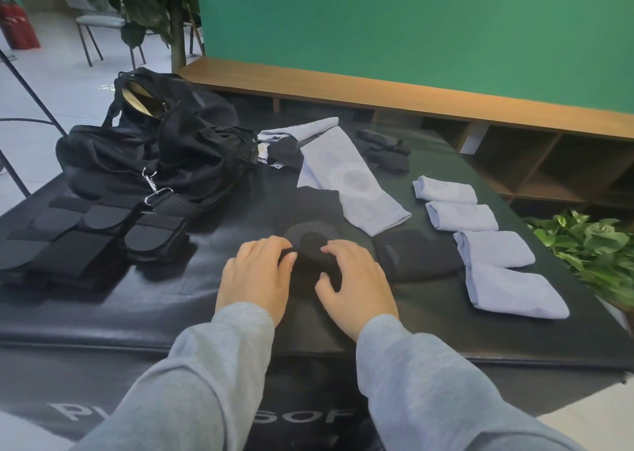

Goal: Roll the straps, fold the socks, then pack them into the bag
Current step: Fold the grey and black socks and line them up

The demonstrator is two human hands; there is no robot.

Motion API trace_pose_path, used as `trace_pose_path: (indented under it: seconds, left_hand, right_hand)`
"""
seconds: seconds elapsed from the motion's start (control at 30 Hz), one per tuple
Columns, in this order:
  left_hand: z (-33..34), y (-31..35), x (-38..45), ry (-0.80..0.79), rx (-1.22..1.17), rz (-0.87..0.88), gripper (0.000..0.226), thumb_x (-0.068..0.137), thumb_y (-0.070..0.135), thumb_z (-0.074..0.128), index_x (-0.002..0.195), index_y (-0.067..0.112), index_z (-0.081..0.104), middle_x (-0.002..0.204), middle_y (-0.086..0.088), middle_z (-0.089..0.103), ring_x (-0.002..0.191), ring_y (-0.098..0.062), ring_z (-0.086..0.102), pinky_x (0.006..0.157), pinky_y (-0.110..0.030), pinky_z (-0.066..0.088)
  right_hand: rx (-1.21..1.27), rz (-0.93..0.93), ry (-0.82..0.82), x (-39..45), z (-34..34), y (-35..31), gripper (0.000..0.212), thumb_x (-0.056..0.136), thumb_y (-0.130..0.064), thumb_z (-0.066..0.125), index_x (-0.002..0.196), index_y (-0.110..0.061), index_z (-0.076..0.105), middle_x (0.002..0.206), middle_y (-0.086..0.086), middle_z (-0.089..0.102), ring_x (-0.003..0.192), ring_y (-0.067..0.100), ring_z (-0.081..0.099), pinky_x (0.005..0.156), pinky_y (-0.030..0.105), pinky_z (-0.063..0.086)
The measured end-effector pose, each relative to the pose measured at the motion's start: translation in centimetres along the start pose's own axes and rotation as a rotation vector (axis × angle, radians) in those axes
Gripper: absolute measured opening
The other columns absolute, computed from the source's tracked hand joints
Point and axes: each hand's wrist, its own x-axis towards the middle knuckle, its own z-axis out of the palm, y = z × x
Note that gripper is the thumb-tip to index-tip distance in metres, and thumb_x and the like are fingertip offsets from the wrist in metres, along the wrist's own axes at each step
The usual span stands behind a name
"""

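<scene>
My left hand (255, 274) and my right hand (353, 275) are both down on a black sock (310, 265) in the middle of the black padded worktop (171, 299). The fingers of each hand curl over the near end of the sock and grip it, where it is bunched into a thick fold or roll; against the dark surface I cannot tell which. The rest of the sock lies flat beyond my fingertips, with a round patch showing on it.

Just right of my right hand sits a folded black sock (417, 256). Further right, four folded pale blue socks (477, 217) lie in a row running toward me. An unfolded pale blue sock (353, 179) lies stretched out beyond my hands, with another pale piece behind it.

The black bag (154, 148) slumps at the far left of the worktop, its top open and a metal clip on its strap resting near the front. In front of it, at my left, lie flat black straps (79, 238), side by side and partly overlapping. A few more dark pieces (386, 150) sit at the far edge.
</scene>
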Motion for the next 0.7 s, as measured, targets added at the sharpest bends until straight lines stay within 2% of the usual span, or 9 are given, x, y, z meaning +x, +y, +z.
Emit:
trace_pose_path:
  seconds: [0.2,0.3,0.37,0.47,0.57,0.7]
  left_hand:
    - [0.29,-0.37,0.07,0.022,-0.061,0.006,0.022,0.097,0.038,0.04,0.11,0.025,0.053,0.095,0.015,0.043,0.107,-0.015,0.046,0.09,-0.03,0.038]
    - [0.44,-0.52,0.04,0.027,-0.11,-0.032,0.023,0.096,0.041,0.039,0.106,0.026,0.052,0.093,0.014,0.043,0.1,-0.018,0.048,0.087,-0.032,0.041]
    - [0.63,-0.69,0.11,0.026,-0.131,-0.064,0.021,0.095,0.046,0.037,0.101,0.028,0.048,0.095,0.009,0.049,0.093,-0.02,0.049,0.08,-0.032,0.041]
    - [0.77,-0.79,0.13,0.024,-0.158,-0.108,0.02,0.092,0.05,0.039,0.094,0.03,0.04,0.095,0.005,0.053,0.087,-0.019,0.05,0.073,-0.029,0.04]
    - [0.68,-0.64,-0.04,0.038,-0.197,-0.141,0.031,0.086,0.054,0.05,0.103,0.032,0.038,0.101,0.009,0.051,0.094,-0.015,0.051,0.078,-0.029,0.043]
    - [0.76,-0.66,-0.06,0.046,-0.19,-0.162,0.043,0.084,0.047,0.057,0.118,0.03,0.036,0.11,0.007,0.052,0.098,-0.015,0.051,0.081,-0.028,0.043]
  right_hand:
    - [0.061,0.093,-0.022,0.15,-0.58,-0.03,0.029,0.093,-0.029,0.05,0.122,-0.027,0.054,0.118,-0.015,0.054,0.116,0.007,0.044,0.097,0.018,0.026]
    - [0.112,0.153,-0.023,0.12,-0.39,0.09,0.024,0.092,-0.032,0.051,0.115,-0.03,0.055,0.101,-0.016,0.049,0.108,0.012,0.05,0.095,0.024,0.037]
    - [0.146,0.191,-0.021,0.2,-0.26,0.21,0.022,0.091,-0.035,0.051,0.113,-0.032,0.054,0.101,-0.013,0.051,0.102,0.014,0.052,0.09,0.025,0.04]
    - [0.178,0.225,-0.003,0.29,-0.25,0.3,0.019,0.092,-0.038,0.05,0.11,-0.031,0.053,0.103,-0.006,0.055,0.091,0.011,0.05,0.081,0.022,0.037]
    - [0.206,0.249,0.017,0.3,-0.28,0.31,0.019,0.094,-0.04,0.048,0.11,-0.03,0.05,0.101,-0.008,0.054,0.09,0.01,0.049,0.079,0.022,0.036]
    - [0.25,0.259,0.041,0.16,-0.35,0.32,0.029,0.095,-0.04,0.047,0.121,-0.028,0.041,0.1,-0.012,0.048,0.092,0.008,0.046,0.078,0.022,0.036]
